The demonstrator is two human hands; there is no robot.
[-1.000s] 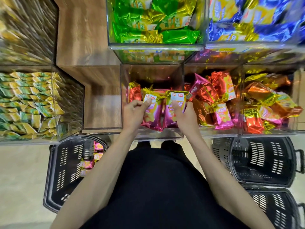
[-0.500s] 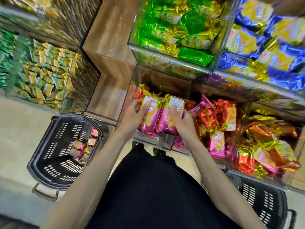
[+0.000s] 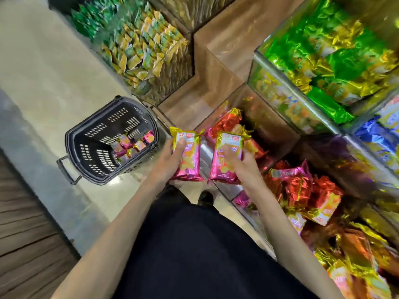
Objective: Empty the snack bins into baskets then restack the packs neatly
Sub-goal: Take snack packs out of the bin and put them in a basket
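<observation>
Our left hand (image 3: 168, 162) and right hand (image 3: 244, 167) each grip a pink snack pack (image 3: 191, 169); the black basket (image 3: 95, 137) lies leftward, nearer our left hand.

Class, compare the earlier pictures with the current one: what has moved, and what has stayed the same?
The left hand has drawn the left pack up out of the clear bin towards the basket; the right hand has lifted the right pack to the bin's front edge. Both grips are unchanged; the basket still holds a few pink packs.

Two hands (image 3: 166, 165) — two pink packs (image 3: 192, 162) — one basket (image 3: 92, 137)
</observation>
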